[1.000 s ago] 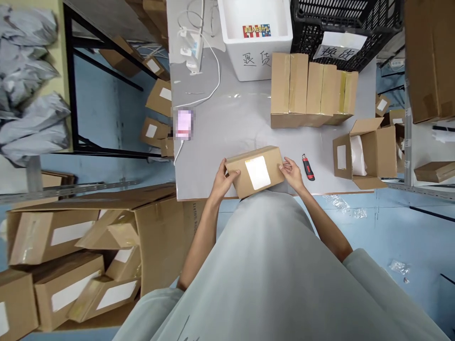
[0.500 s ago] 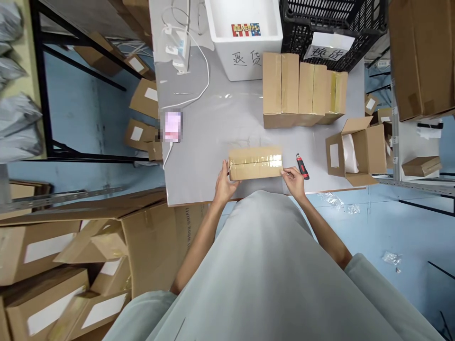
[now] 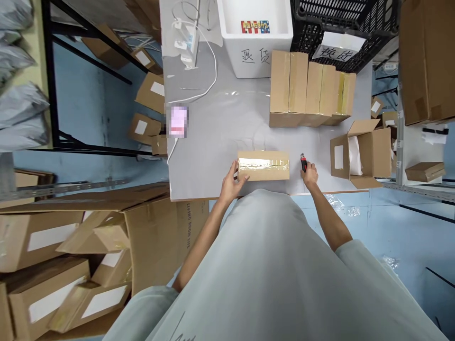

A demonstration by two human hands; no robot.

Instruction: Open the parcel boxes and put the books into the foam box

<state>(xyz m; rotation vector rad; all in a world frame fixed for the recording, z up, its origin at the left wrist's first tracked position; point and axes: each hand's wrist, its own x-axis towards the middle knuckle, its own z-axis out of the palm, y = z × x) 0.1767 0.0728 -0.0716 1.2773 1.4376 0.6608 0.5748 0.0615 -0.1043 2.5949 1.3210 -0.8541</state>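
Note:
A small taped cardboard box (image 3: 263, 173) lies on the table near its front edge, with shiny clear tape along its top. My left hand (image 3: 231, 183) grips its left end, thumb at the front corner and fingers along the side. To the right of the box, my right hand (image 3: 310, 175) is closed round the handle of a black and red utility knife (image 3: 303, 162). The knife's head points away from me; the fingers cover its lower part. My right hand is apart from the box.
Several closed cardboard boxes (image 3: 288, 90) stand behind, by a white bin (image 3: 254, 57) and a black crate (image 3: 341, 28). An open box (image 3: 378, 151) sits at the right table edge. A power strip (image 3: 190, 47) and phone (image 3: 178, 121) lie left. A large carton (image 3: 152, 246) holds boxes below left.
My right hand has left the box's right end, moved right and taken hold of the utility knife. My left hand stays on the box. The whole view has shifted slightly.

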